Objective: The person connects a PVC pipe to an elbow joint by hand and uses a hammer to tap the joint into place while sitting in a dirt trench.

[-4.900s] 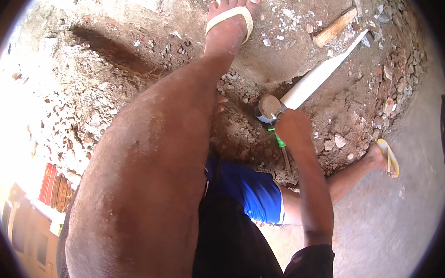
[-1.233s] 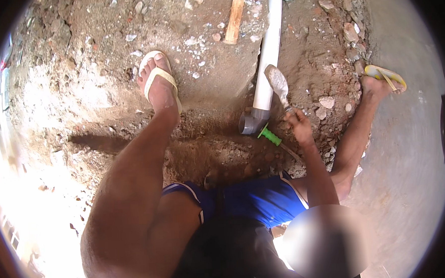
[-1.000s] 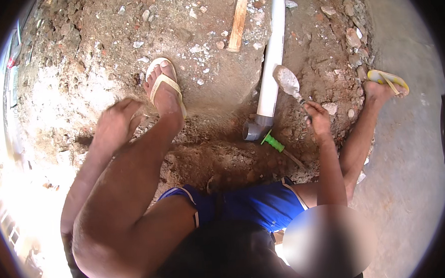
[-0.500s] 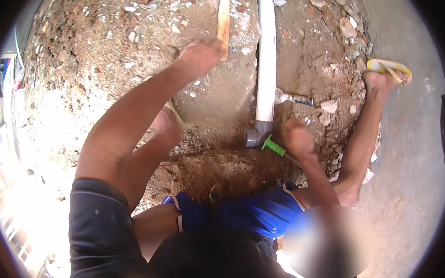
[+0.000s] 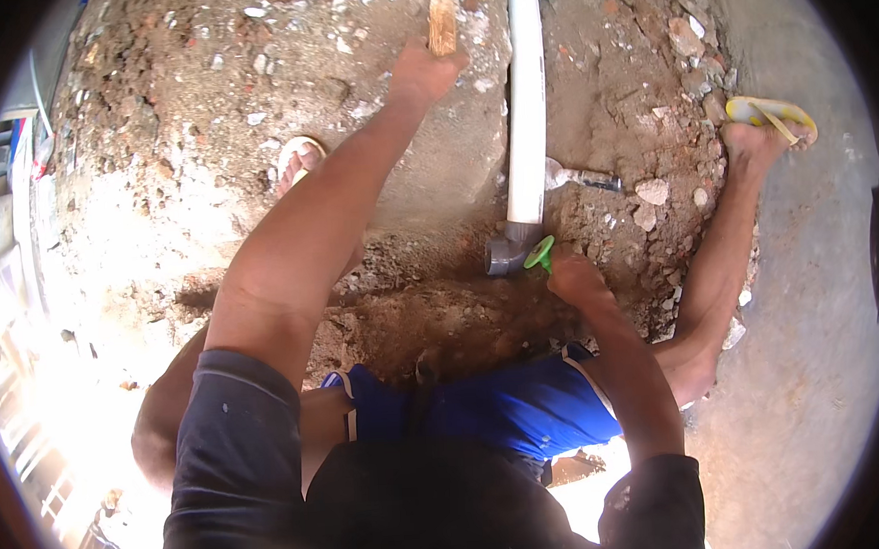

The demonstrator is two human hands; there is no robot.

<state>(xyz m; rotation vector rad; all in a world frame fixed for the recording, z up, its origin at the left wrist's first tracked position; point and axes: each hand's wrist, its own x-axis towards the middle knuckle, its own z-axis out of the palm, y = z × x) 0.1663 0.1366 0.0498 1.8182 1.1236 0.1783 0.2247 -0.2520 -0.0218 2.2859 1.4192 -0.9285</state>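
Observation:
My left hand (image 5: 427, 71) is raised far out over the soil, its fingers wrapped round a hammer's wooden handle (image 5: 442, 21). The hammer's head is mostly cut off by the upper edge of the picture. Close to the pipe fitting, my right hand (image 5: 579, 276) grips a chisel with a green guard (image 5: 539, 252); its shaft is hidden by the hand and forearm. A white plastic pipe (image 5: 525, 104) lies on the ground between my hands. Its near end sits in a grey elbow-like fitting (image 5: 510, 247), just left of the green guard.
A shallow trench (image 5: 432, 319) runs across in front of my blue shorts. A small tool with a dark end (image 5: 597, 180) lies right of the pipe, near loose stones (image 5: 653, 192). Smooth grey floor (image 5: 813, 288) borders the rubble on the right. My sandalled feet rest on either side.
My left hand has moved farther away and slightly right with the hammer. The chisel has tilted in my right hand, its green guard now higher. My left knee has swung left.

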